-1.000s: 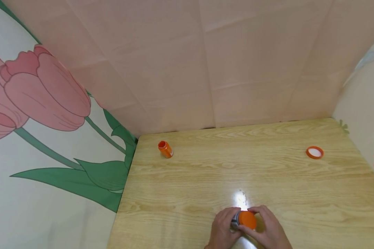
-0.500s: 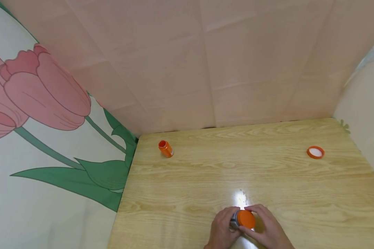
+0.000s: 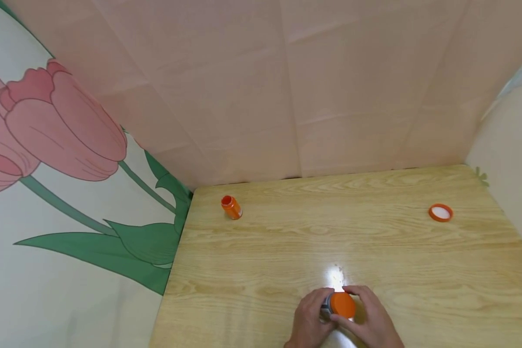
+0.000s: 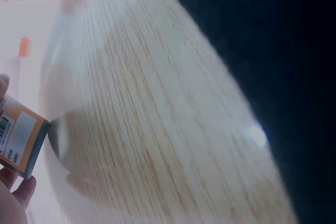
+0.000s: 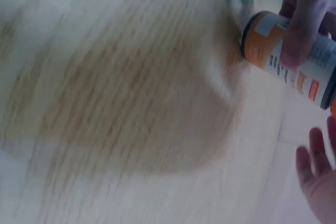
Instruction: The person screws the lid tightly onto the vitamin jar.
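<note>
Near the table's front edge in the head view, my left hand (image 3: 311,316) grips a small dark-bodied bottle (image 3: 326,308) tilted toward the right. An orange lid (image 3: 342,305) tops it. Around the lid, the thumb and forefinger of my right hand (image 3: 369,319) pinch its rim from opposite sides. The right wrist view shows the bottle's orange and white printed label (image 5: 286,56), with a left finger across it; some right fingers (image 5: 317,153) stand off the bottle below the lid end. Bottle and fingers are only partly visible at the left wrist view's edge.
An orange jar (image 3: 232,208) without a lid stands at the table's back left. At the back right lies an orange-rimmed lid (image 3: 441,212), its white inner face up. A peach cloth (image 3: 287,96) hangs behind the wooden table (image 3: 287,241); a tulip-printed wall flanks its left.
The right hand's thumb and forefinger have shifted slightly around the lid, and the bottle has moved a touch to the left. The left hand keeps its hold; the jar and loose lid stay put.
</note>
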Action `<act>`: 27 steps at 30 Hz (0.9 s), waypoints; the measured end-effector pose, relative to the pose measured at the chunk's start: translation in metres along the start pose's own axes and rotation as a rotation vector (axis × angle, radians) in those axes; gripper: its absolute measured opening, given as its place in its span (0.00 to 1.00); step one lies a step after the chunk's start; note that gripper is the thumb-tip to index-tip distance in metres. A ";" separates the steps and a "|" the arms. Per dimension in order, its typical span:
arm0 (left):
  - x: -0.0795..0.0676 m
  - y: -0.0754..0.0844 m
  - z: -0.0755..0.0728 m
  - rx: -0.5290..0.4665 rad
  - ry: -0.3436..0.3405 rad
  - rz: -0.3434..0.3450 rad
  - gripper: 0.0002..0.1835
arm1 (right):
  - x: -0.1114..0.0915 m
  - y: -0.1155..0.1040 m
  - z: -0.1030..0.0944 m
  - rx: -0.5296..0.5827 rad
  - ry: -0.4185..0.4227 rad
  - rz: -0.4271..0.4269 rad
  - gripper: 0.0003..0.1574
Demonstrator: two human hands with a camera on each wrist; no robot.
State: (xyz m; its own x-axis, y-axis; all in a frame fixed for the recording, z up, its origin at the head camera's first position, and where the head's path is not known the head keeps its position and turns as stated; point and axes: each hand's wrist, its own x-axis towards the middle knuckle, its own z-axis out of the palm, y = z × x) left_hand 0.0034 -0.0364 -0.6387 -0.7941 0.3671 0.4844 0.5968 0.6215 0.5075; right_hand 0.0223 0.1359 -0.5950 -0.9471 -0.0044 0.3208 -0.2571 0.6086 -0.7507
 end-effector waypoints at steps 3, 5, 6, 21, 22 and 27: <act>0.000 -0.001 0.000 0.003 -0.003 0.003 0.34 | 0.001 0.004 -0.002 0.020 -0.021 -0.108 0.47; -0.001 -0.001 0.001 0.002 -0.008 -0.004 0.35 | 0.002 0.008 -0.003 0.030 -0.024 -0.183 0.47; -0.001 -0.001 0.001 0.003 -0.012 -0.007 0.35 | 0.003 0.009 -0.004 0.025 -0.024 -0.205 0.46; 0.000 -0.001 0.002 0.004 -0.006 -0.005 0.36 | 0.005 -0.004 -0.005 -0.042 -0.047 0.038 0.38; 0.000 -0.001 0.002 0.000 -0.008 -0.010 0.36 | 0.005 -0.004 -0.006 -0.034 -0.048 0.014 0.40; 0.000 -0.002 0.003 0.018 0.003 0.003 0.38 | 0.006 0.002 -0.006 0.021 -0.036 -0.173 0.42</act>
State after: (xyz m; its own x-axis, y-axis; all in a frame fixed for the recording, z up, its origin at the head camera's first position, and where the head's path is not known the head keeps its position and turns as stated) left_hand 0.0018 -0.0359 -0.6423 -0.7917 0.3669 0.4885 0.5974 0.6323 0.4933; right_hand 0.0171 0.1417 -0.5917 -0.8944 -0.1363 0.4259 -0.4206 0.5799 -0.6977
